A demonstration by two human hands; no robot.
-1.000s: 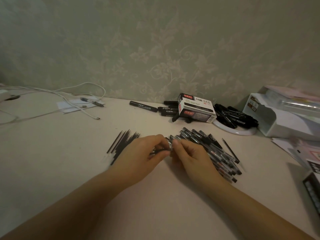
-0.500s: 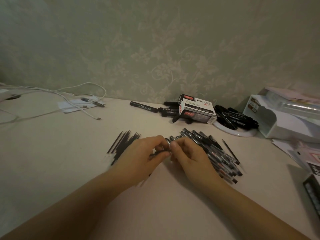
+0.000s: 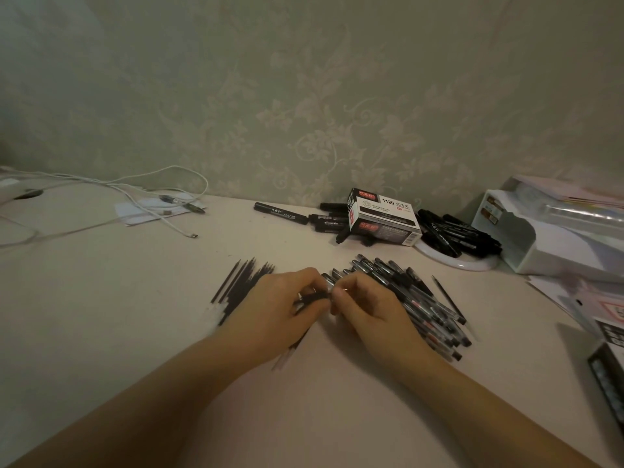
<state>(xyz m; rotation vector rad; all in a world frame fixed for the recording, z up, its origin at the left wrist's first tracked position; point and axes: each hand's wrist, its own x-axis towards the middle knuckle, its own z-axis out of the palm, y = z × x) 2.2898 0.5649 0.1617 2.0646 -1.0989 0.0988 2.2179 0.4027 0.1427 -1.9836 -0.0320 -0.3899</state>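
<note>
both hands meet at mid-table [image 3: 135, 349], just above the surface. the left hand [image 3: 280, 312] has its fingers curled round a dark pen [image 3: 312, 296] and grips it at the upper part; the pen runs down and back under that palm, and a pale end shows below the hand near the wrist. the right hand [image 3: 368, 312] pinches the pen's upper end between thumb and forefinger, the other fingers bent; the fingertips of the two hands are nearly touching. which pen part the right hand has hold of cannot be told. a pen pile [image 3: 425, 298] lies just beside and partly under the right hand, fanned out to the right. a row of thin black refills [image 3: 241, 285] lies on the table just left of the left hand, one loose refill [image 3: 449, 300] at the right edge of the pile. further back, near the wall: a box [image 3: 385, 219] marked 1120, black markers [image 3: 454, 233] heaped on a white plate [image 3: 456, 265], one marker [image 3: 280, 212] lying apart to the left, a white cable [image 3: 162, 211] at far left, a white tray [image 3: 540, 244] at far right.
</note>
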